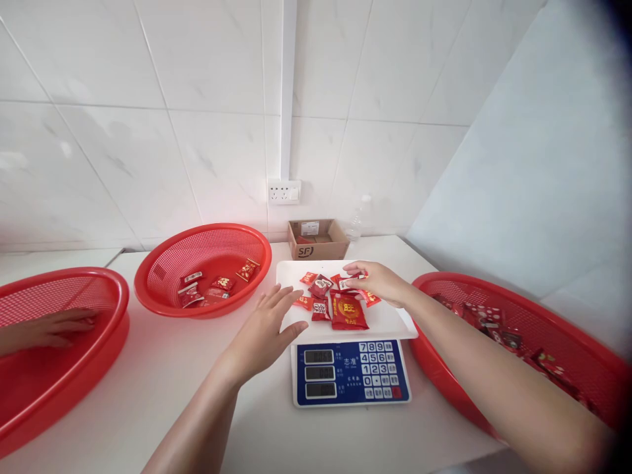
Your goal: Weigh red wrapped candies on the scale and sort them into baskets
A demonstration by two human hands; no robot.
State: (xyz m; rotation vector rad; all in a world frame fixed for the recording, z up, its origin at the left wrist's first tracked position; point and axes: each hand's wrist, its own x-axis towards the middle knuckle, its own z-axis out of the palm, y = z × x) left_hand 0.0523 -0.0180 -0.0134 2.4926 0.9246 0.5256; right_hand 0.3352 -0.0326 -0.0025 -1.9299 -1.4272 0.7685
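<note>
A white weighing pan [390, 322] on a digital scale [351, 374] bears several small red candy packets [320, 286] and one larger red packet [348, 311] with gold print. My left hand [271, 322] hovers at the pan's left edge, fingers stretched and thumb apart, holding nothing. From the right, my right hand [378, 282] reaches over the back of the pile. Its fingers are spread and slightly curved close above the packets; whether they touch any is unclear.
A red basket [148, 289] with several packets stands behind left; another, fuller red basket [444, 280] is at right. At far left, another person's hand [54, 328] reaches into a red basket [111, 283]. A cardboard box [320, 250] and clear bottle [358, 220] stand by the wall.
</note>
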